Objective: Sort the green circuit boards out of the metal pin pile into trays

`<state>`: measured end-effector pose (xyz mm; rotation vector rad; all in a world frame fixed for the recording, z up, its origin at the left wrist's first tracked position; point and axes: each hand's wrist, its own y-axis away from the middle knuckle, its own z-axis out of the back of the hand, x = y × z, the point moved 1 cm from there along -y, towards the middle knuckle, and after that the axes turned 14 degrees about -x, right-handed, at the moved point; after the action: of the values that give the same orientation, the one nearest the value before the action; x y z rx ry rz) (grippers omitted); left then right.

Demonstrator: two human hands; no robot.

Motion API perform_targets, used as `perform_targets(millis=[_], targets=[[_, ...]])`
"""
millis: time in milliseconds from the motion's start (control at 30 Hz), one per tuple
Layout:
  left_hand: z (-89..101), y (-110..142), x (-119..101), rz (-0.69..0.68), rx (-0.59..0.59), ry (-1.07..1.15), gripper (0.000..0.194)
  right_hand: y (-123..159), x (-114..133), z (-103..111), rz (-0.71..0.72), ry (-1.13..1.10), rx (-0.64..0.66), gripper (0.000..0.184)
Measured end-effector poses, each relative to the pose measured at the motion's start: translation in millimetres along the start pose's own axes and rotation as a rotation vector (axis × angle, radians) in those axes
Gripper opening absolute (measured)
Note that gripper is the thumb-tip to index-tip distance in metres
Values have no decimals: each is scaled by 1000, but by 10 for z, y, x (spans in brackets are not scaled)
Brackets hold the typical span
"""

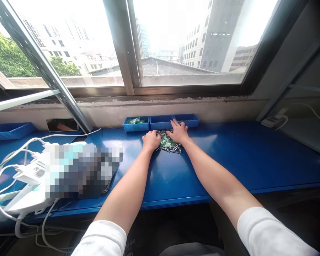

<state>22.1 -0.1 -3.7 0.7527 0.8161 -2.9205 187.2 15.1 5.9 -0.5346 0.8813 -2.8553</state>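
A pile of small dark metal pieces that look like screws (173,149) lies on the blue tabletop, with green-and-clear plastic packets (167,143) in its middle. My left hand (151,140) rests at the pile's left edge. Its fingers are curled down, and whatever is under them is hidden. On the far right side of the pile is my right hand (179,132), fingers spread and thumb by the metal pieces. Its fingertips reach the front of a row of blue bins (161,122). Similar green packets (135,121) sit in the left bin.
A white power strip with plugs and cables (32,177) lies to the left, beside a blurred-out object (82,172). Behind them are a phone-like dark slab (62,124) and a blue tray (12,131). A metal shelf post (48,67) slants before the window.
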Motion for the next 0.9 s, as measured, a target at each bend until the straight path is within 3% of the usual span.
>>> perform_targets(millis=[167, 333, 433, 600, 900], targets=[[8, 0, 7, -21, 9, -5, 35, 12, -12, -21, -4, -66, -35, 62], [7, 18, 4, -129, 41, 31, 40, 51, 22, -3, 63, -187, -166, 33], [-4, 28, -2, -173, 62, 42, 41, 88, 46, 7, 94, -218, -80, 21], [-22, 27, 6, -177, 70, 24, 43, 117, 48, -13, 87, -210, 86, 19], [1, 38, 1, -201, 57, 51, 39, 115, 57, -14, 125, -287, 42, 11]])
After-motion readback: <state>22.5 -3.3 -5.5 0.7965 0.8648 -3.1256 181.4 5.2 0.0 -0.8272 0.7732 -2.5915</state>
